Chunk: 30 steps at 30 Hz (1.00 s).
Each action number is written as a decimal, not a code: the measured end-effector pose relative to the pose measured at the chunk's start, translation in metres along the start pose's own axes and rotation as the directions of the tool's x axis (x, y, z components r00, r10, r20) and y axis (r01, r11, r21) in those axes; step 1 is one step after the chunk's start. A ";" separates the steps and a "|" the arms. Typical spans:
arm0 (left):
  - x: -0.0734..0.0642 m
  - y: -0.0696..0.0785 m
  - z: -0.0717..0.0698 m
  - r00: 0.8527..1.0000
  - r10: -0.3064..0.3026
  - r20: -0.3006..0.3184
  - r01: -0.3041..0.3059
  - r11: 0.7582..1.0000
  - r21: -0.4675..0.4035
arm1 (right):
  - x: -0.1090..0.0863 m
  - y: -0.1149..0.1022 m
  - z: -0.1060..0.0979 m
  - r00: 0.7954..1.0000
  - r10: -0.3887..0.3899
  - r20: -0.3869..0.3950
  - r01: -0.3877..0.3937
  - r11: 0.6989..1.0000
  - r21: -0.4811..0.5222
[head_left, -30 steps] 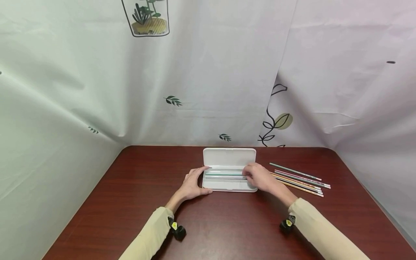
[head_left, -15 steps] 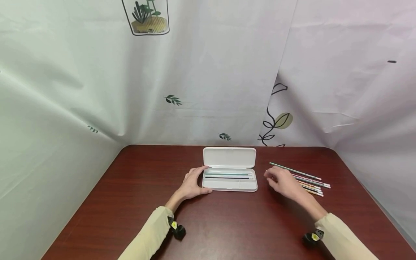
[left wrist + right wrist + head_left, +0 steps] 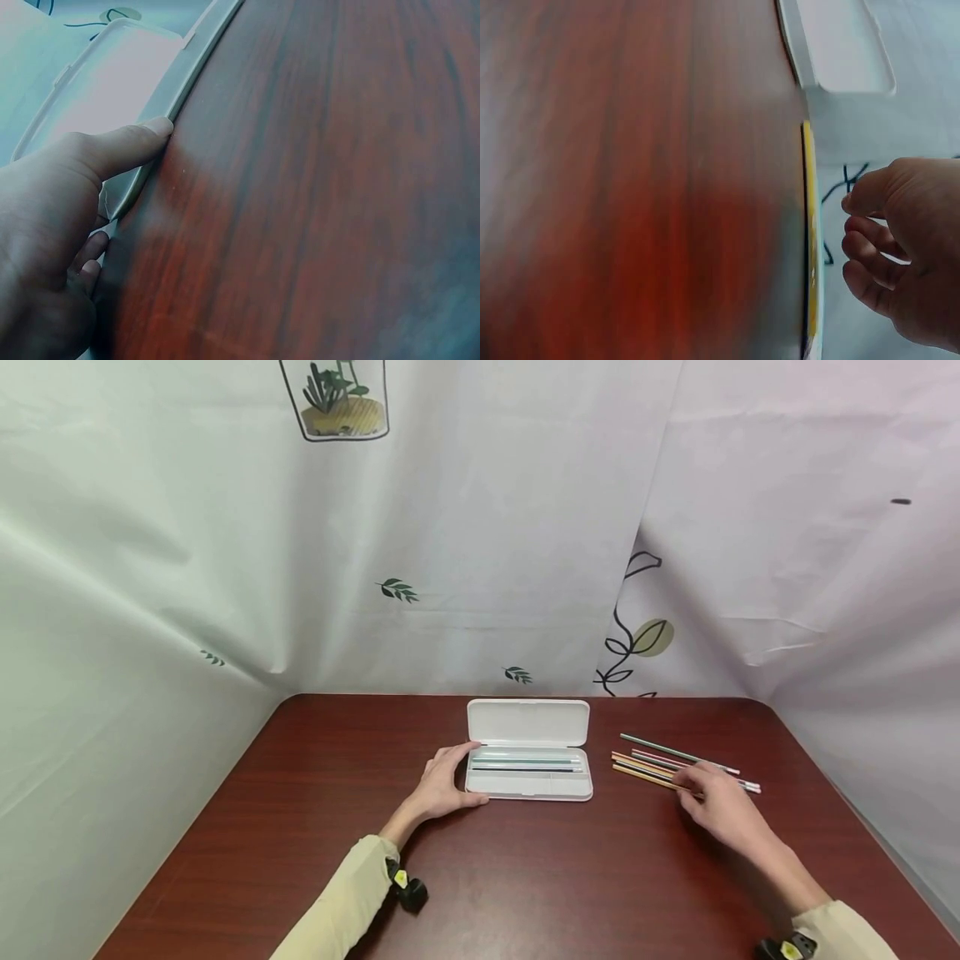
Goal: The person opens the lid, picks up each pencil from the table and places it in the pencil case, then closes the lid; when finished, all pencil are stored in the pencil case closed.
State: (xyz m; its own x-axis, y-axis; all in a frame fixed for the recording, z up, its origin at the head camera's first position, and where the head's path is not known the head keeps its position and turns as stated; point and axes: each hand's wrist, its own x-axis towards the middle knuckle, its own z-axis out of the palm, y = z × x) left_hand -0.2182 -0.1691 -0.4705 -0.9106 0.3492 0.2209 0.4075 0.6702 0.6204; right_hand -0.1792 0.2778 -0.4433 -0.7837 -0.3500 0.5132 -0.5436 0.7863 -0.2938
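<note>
The left hand (image 3: 437, 789) spreads wide at the left end of a white case (image 3: 517, 787), thumb on the near edge and fingers at the far corner, holding it between them. Its forearm slants forward and inward, the pale sleeve (image 3: 345, 893) pushed back above the wrist. The case's lid (image 3: 528, 723) leans up beyond that hand, and a few slim pencils (image 3: 517, 770) lie in the tray to the right of its fingers.

The right hand (image 3: 716, 802) hangs palm down over the loose pencils (image 3: 645, 776), arm stretched forward and well apart from the left. Its fingers bend loosely, thumb a little away from them, with nothing in their hold. A green pencil (image 3: 660, 747) lies just beyond it, apart from the bunch. Pale marks on a yellow pencil (image 3: 811, 225) below this hand are too blurred to read.
</note>
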 end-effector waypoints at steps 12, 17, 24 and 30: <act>0.001 0.001 -0.001 1.000 0.002 0.000 -0.002 1.000 0.001 | -0.021 0.022 -0.009 0.998 0.051 -0.035 -0.054 0.994 -0.093; 0.000 0.000 -0.001 1.000 0.005 -0.001 -0.005 1.000 0.000 | -0.022 0.024 -0.010 0.997 0.082 0.005 -0.081 0.992 -0.100; 0.000 0.000 0.000 1.000 0.006 -0.003 -0.006 1.000 -0.005 | -0.020 0.026 -0.010 0.994 0.099 0.045 -0.094 0.991 -0.094; -0.001 0.001 0.000 1.000 0.002 -0.005 -0.002 1.000 -0.004 | -0.020 0.026 -0.010 0.994 0.093 0.058 -0.087 0.992 -0.091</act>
State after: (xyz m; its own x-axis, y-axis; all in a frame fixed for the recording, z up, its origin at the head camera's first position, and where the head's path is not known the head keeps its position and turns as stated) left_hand -0.2172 -0.1691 -0.4699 -0.9102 0.3472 0.2260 0.4090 0.6666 0.6232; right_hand -0.1746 0.3106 -0.4535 -0.8467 -0.3046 0.4362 -0.4437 0.8568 -0.2628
